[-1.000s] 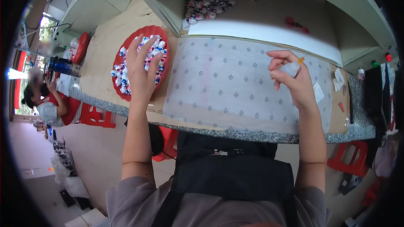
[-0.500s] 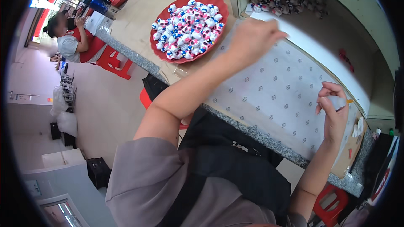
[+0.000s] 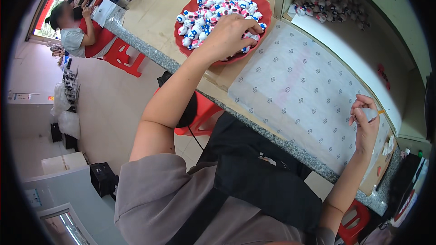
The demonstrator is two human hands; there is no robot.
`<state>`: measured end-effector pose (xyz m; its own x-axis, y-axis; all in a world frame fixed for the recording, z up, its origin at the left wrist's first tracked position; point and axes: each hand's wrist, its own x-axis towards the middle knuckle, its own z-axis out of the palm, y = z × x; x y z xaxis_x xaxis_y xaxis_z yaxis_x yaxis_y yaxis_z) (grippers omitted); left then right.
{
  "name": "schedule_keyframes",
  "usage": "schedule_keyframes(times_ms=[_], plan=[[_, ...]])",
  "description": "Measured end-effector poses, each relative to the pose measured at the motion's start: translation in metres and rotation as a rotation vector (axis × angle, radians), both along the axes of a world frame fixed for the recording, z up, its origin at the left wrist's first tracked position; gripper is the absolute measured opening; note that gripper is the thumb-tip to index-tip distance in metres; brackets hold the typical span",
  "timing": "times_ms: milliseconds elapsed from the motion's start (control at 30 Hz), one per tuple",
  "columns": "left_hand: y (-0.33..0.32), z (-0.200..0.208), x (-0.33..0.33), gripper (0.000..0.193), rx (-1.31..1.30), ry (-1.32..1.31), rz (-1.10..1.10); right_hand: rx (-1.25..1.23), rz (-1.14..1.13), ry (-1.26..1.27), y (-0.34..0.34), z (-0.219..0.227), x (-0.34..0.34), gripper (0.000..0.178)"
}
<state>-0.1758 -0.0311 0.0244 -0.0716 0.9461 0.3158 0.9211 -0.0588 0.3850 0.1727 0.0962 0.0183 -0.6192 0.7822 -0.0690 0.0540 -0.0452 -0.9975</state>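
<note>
Over the right side of a scalloped red bowl [image 3: 269, 5] hangs my left hand [image 3: 231, 36]. Its fingers are bent and apart from the thumb, touching the heap of small figurines [image 3: 200, 16], which are white with pink and blue. I cannot make out any figurine held between its fingertips. At the right, above the patterned white sheet [image 3: 299, 86], my right hand [image 3: 365, 124] is closed round a small translucent squeeze bottle [image 3: 367, 114]. A yellow tip with a thin needle points right from the bottle.
More figurines [image 3: 327, 2] crowd the back of a shelf compartment, with a white strip [image 3: 331, 36] along its front. A small pink-red item [image 3: 383, 76] lies inside. The granite table edge [image 3: 272, 138] runs before me. A person [image 3: 84, 36] sits far left; a red stool [image 3: 202, 113] stands below.
My left hand has come back from the shelf's front, moving left and down onto the figurines in the bowl. The right hand still holds the bottle. My view has shifted slightly.
</note>
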Motion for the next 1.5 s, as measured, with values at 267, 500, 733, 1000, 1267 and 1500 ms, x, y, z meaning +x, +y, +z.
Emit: schedule_keyframes(times_ms=[267, 500, 733, 1000, 1267, 1500], plan=[[-0.006, 0.010, 0.002, 0.020, 0.015, -0.290, 0.108, -0.023, -0.021, 0.010, 0.000, 0.000, -0.004, 0.029], [-0.030, 0.010, -0.001, 0.025, 0.126, -1.192, 0.066, -0.034, -0.045, 0.016, -0.001, 0.001, -0.001, 0.026], [-0.029, 0.005, -0.002, 0.026, 0.110, -1.212, 0.106, -0.028, -0.063, -0.015, -0.003, 0.004, 0.000, 0.026], [0.011, 0.028, 0.022, 0.013, 0.322, 0.063, 0.179, -0.062, 0.011, 0.051, -0.001, 0.013, -0.006, 0.024], [0.256, -0.028, 0.116, 0.026, 0.629, 0.376, -0.264, -0.074, 0.015, 0.154, -0.001, 0.018, 0.001, 0.024], [0.322, -0.051, 0.130, 0.023, 0.605, 0.518, -0.167, -0.053, 0.088, 0.144, 0.002, 0.014, 0.006, 0.024]])
